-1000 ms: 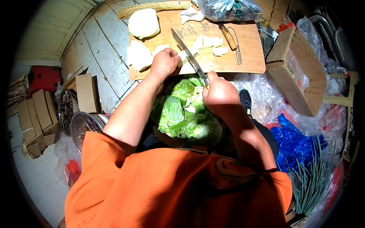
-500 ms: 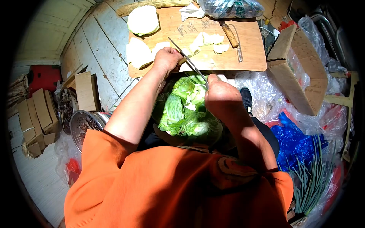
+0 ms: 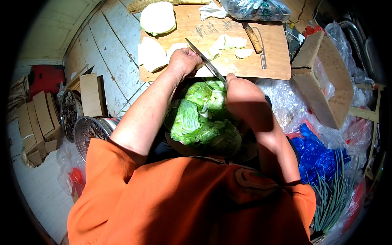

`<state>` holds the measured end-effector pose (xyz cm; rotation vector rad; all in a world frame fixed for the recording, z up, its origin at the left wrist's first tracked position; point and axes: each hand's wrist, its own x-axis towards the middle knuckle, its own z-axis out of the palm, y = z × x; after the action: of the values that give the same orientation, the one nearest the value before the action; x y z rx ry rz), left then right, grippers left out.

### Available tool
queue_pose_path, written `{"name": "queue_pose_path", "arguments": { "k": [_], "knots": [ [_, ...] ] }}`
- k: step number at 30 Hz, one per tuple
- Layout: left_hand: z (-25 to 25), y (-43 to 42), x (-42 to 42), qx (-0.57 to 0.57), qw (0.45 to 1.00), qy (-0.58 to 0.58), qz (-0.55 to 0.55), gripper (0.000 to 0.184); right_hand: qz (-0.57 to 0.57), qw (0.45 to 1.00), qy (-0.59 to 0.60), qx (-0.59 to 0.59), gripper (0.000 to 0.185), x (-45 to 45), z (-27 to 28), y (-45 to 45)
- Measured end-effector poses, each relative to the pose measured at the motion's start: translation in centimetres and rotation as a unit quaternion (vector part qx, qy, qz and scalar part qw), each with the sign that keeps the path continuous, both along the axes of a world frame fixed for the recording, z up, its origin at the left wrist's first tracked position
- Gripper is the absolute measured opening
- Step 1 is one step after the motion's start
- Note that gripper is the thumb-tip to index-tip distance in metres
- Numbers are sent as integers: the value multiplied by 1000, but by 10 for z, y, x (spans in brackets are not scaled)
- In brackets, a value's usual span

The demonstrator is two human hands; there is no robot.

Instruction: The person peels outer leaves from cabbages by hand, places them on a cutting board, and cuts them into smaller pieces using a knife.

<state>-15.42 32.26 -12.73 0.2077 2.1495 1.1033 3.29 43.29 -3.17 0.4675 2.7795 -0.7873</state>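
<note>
My right hand [image 3: 243,94] is wrapped round the handle of a long knife [image 3: 206,62], whose blade slants up and left over the front of the wooden board [image 3: 269,41]. Beside the blade, the fingers of my left hand [image 3: 184,62] are closed at the board's front edge; what they hold is hidden. A pale cabbage head [image 3: 158,18] and a large white cabbage piece [image 3: 152,54] lie on the board's left side. Cut cabbage pieces [image 3: 228,42] are right of the blade. Green cabbage leaves [image 3: 200,118] fill a container below my hands.
A wooden-handled tool [image 3: 254,38] and a clear plastic bag [image 3: 257,9] rest at the board's back right. An open cardboard box [image 3: 339,81], blue plastic [image 3: 316,153] and green onions [image 3: 331,200] are on the right. Metal colanders [image 3: 90,134] and folded cardboard [image 3: 38,126] stand left.
The whole view has shifted slightly. The knife's blade has tilted and moved a little against the board. My hands have kept nearly the same places.
</note>
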Motion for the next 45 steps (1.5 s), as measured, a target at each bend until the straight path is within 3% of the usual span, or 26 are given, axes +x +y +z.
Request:
{"name": "queue_pose_path", "arguments": {
  "k": [4, 7, 15, 18, 20, 24, 26, 29, 32, 45],
  "knots": [
    [0, -1, 1, 1, 1000, 10, -1, 13, -41, 995, -93, -14, 19, -16, -17, -1],
    [-5, -2, 1, 1, 1000, 18, -2, 17, -46, 999, 6, 9, 15, -3, -32, -10],
    [-3, -1, 0, -1, 999, -15, 36, 23, -68, 996, -50, -25, 22, -4, -32, -9],
    [-1, 2, -4, -42, 999, -7, -31, 20, -67, 996, -50, -21, 22, -4, -29, -9],
    [5, 5, -3, -118, 987, 46, -97, 39, -63, 997, -51, -16, 22, -3, -29, -9],
    [9, 6, -4, -131, 984, 46, -116, 44, -71, 996, -44, -13, 22, -2, -32, -9],
    [10, 6, -3, -122, 987, 48, -97, 15, -72, 996, -41, -13, 21, -2, -33, -9],
    [12, 2, 1, -65, 996, 1, -65, 16, -68, 997, -43, -7, 21, -3, -31, -10],
    [-7, 2, 1, -2, 999, 50, 20, 27, -77, 996, -34, -20, 22, -1, -27, -11],
    [-13, 24, -9, 34, 994, 86, 61, 29, -135, 990, -28, -20, 26, 3, -29, -7]
  ]
}}
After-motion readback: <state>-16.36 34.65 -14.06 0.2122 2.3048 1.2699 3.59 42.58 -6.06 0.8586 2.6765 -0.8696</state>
